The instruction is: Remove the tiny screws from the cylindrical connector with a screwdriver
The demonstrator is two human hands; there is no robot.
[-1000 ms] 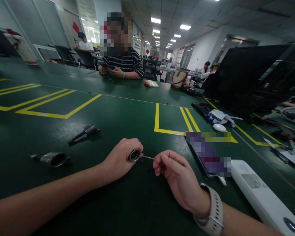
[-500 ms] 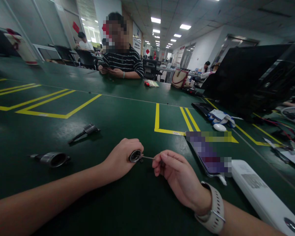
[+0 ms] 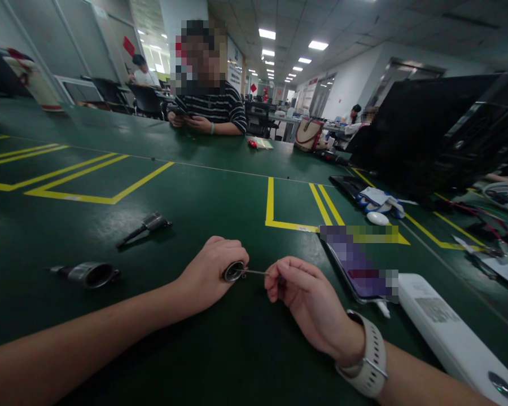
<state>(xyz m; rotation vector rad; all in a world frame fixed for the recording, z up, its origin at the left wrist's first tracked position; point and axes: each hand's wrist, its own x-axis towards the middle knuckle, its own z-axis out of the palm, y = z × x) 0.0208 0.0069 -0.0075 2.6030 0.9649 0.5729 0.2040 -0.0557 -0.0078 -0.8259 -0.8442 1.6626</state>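
Observation:
My left hand [image 3: 214, 269] is wrapped round a dark metal cylindrical part [image 3: 233, 271], whose round open end faces right. Most of that part is hidden in the fist. Between thumb and fingers of my right hand [image 3: 298, 290] is a thin metal rod [image 3: 257, 272]; its exact kind does not show. The rod points left and its tip lies by the rim of the open end; I cannot tell whether it touches. To the left lie two similar dark metal parts, one with its wide open end showing [image 3: 93, 274] and one farther back [image 3: 148, 225].
A phone [image 3: 355, 265] with a cable and a white power bank [image 3: 452, 332] lie at right. Beyond them are a white mouse [image 3: 378, 219], a cloth [image 3: 381, 200] and a black monitor [image 3: 427, 135]. A person [image 3: 211, 110] sits across the green table [image 3: 220, 194].
My right hand has shifted slightly right with the rod, and the rod's tip has moved from within the round opening to its right edge. My left hand is almost still.

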